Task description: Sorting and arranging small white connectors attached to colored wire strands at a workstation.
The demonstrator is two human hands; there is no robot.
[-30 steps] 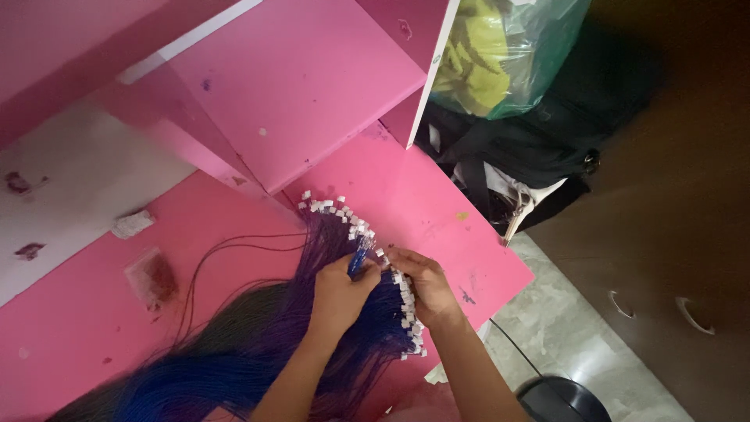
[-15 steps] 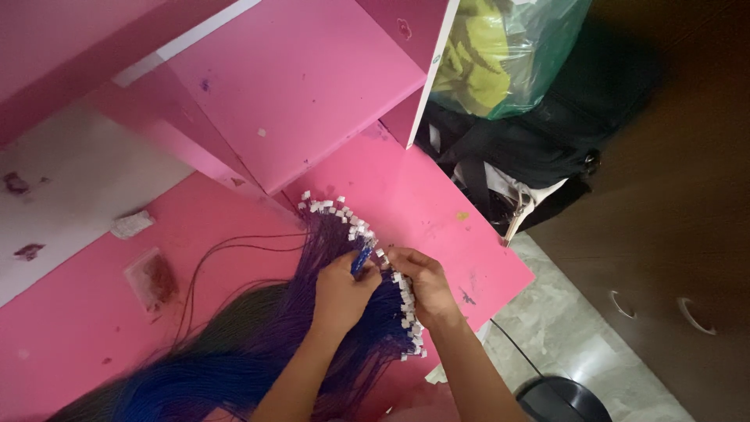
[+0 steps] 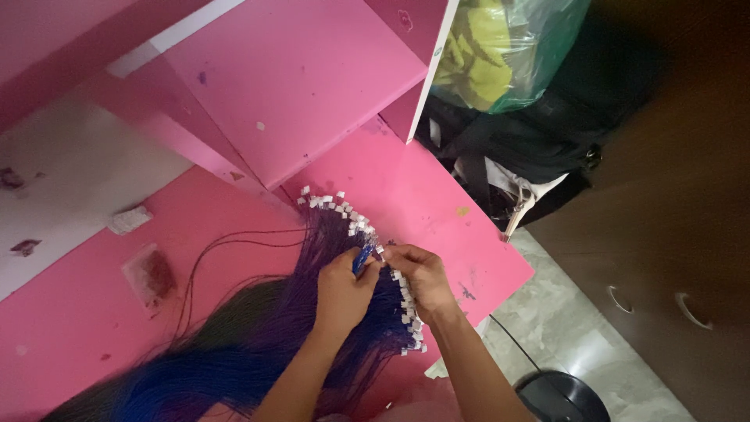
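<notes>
Silky purple-blue hair strands (image 3: 312, 312) pinched between both hands (image 3: 383, 281).

Purple strands (image 3: 328, 266) shading to deep blue and dark green toward the lower left of the frame spread across a bright pink desk (image 3: 437, 195), their ends tipped with small white tabs (image 3: 344, 209). At upper right, a clear green-tinted bag (image 3: 508, 47) shows yellow cloth above a black bag (image 3: 531, 141).

Two hands (image 3: 344, 289), one hair bundle (image 3: 234, 352)
</notes>
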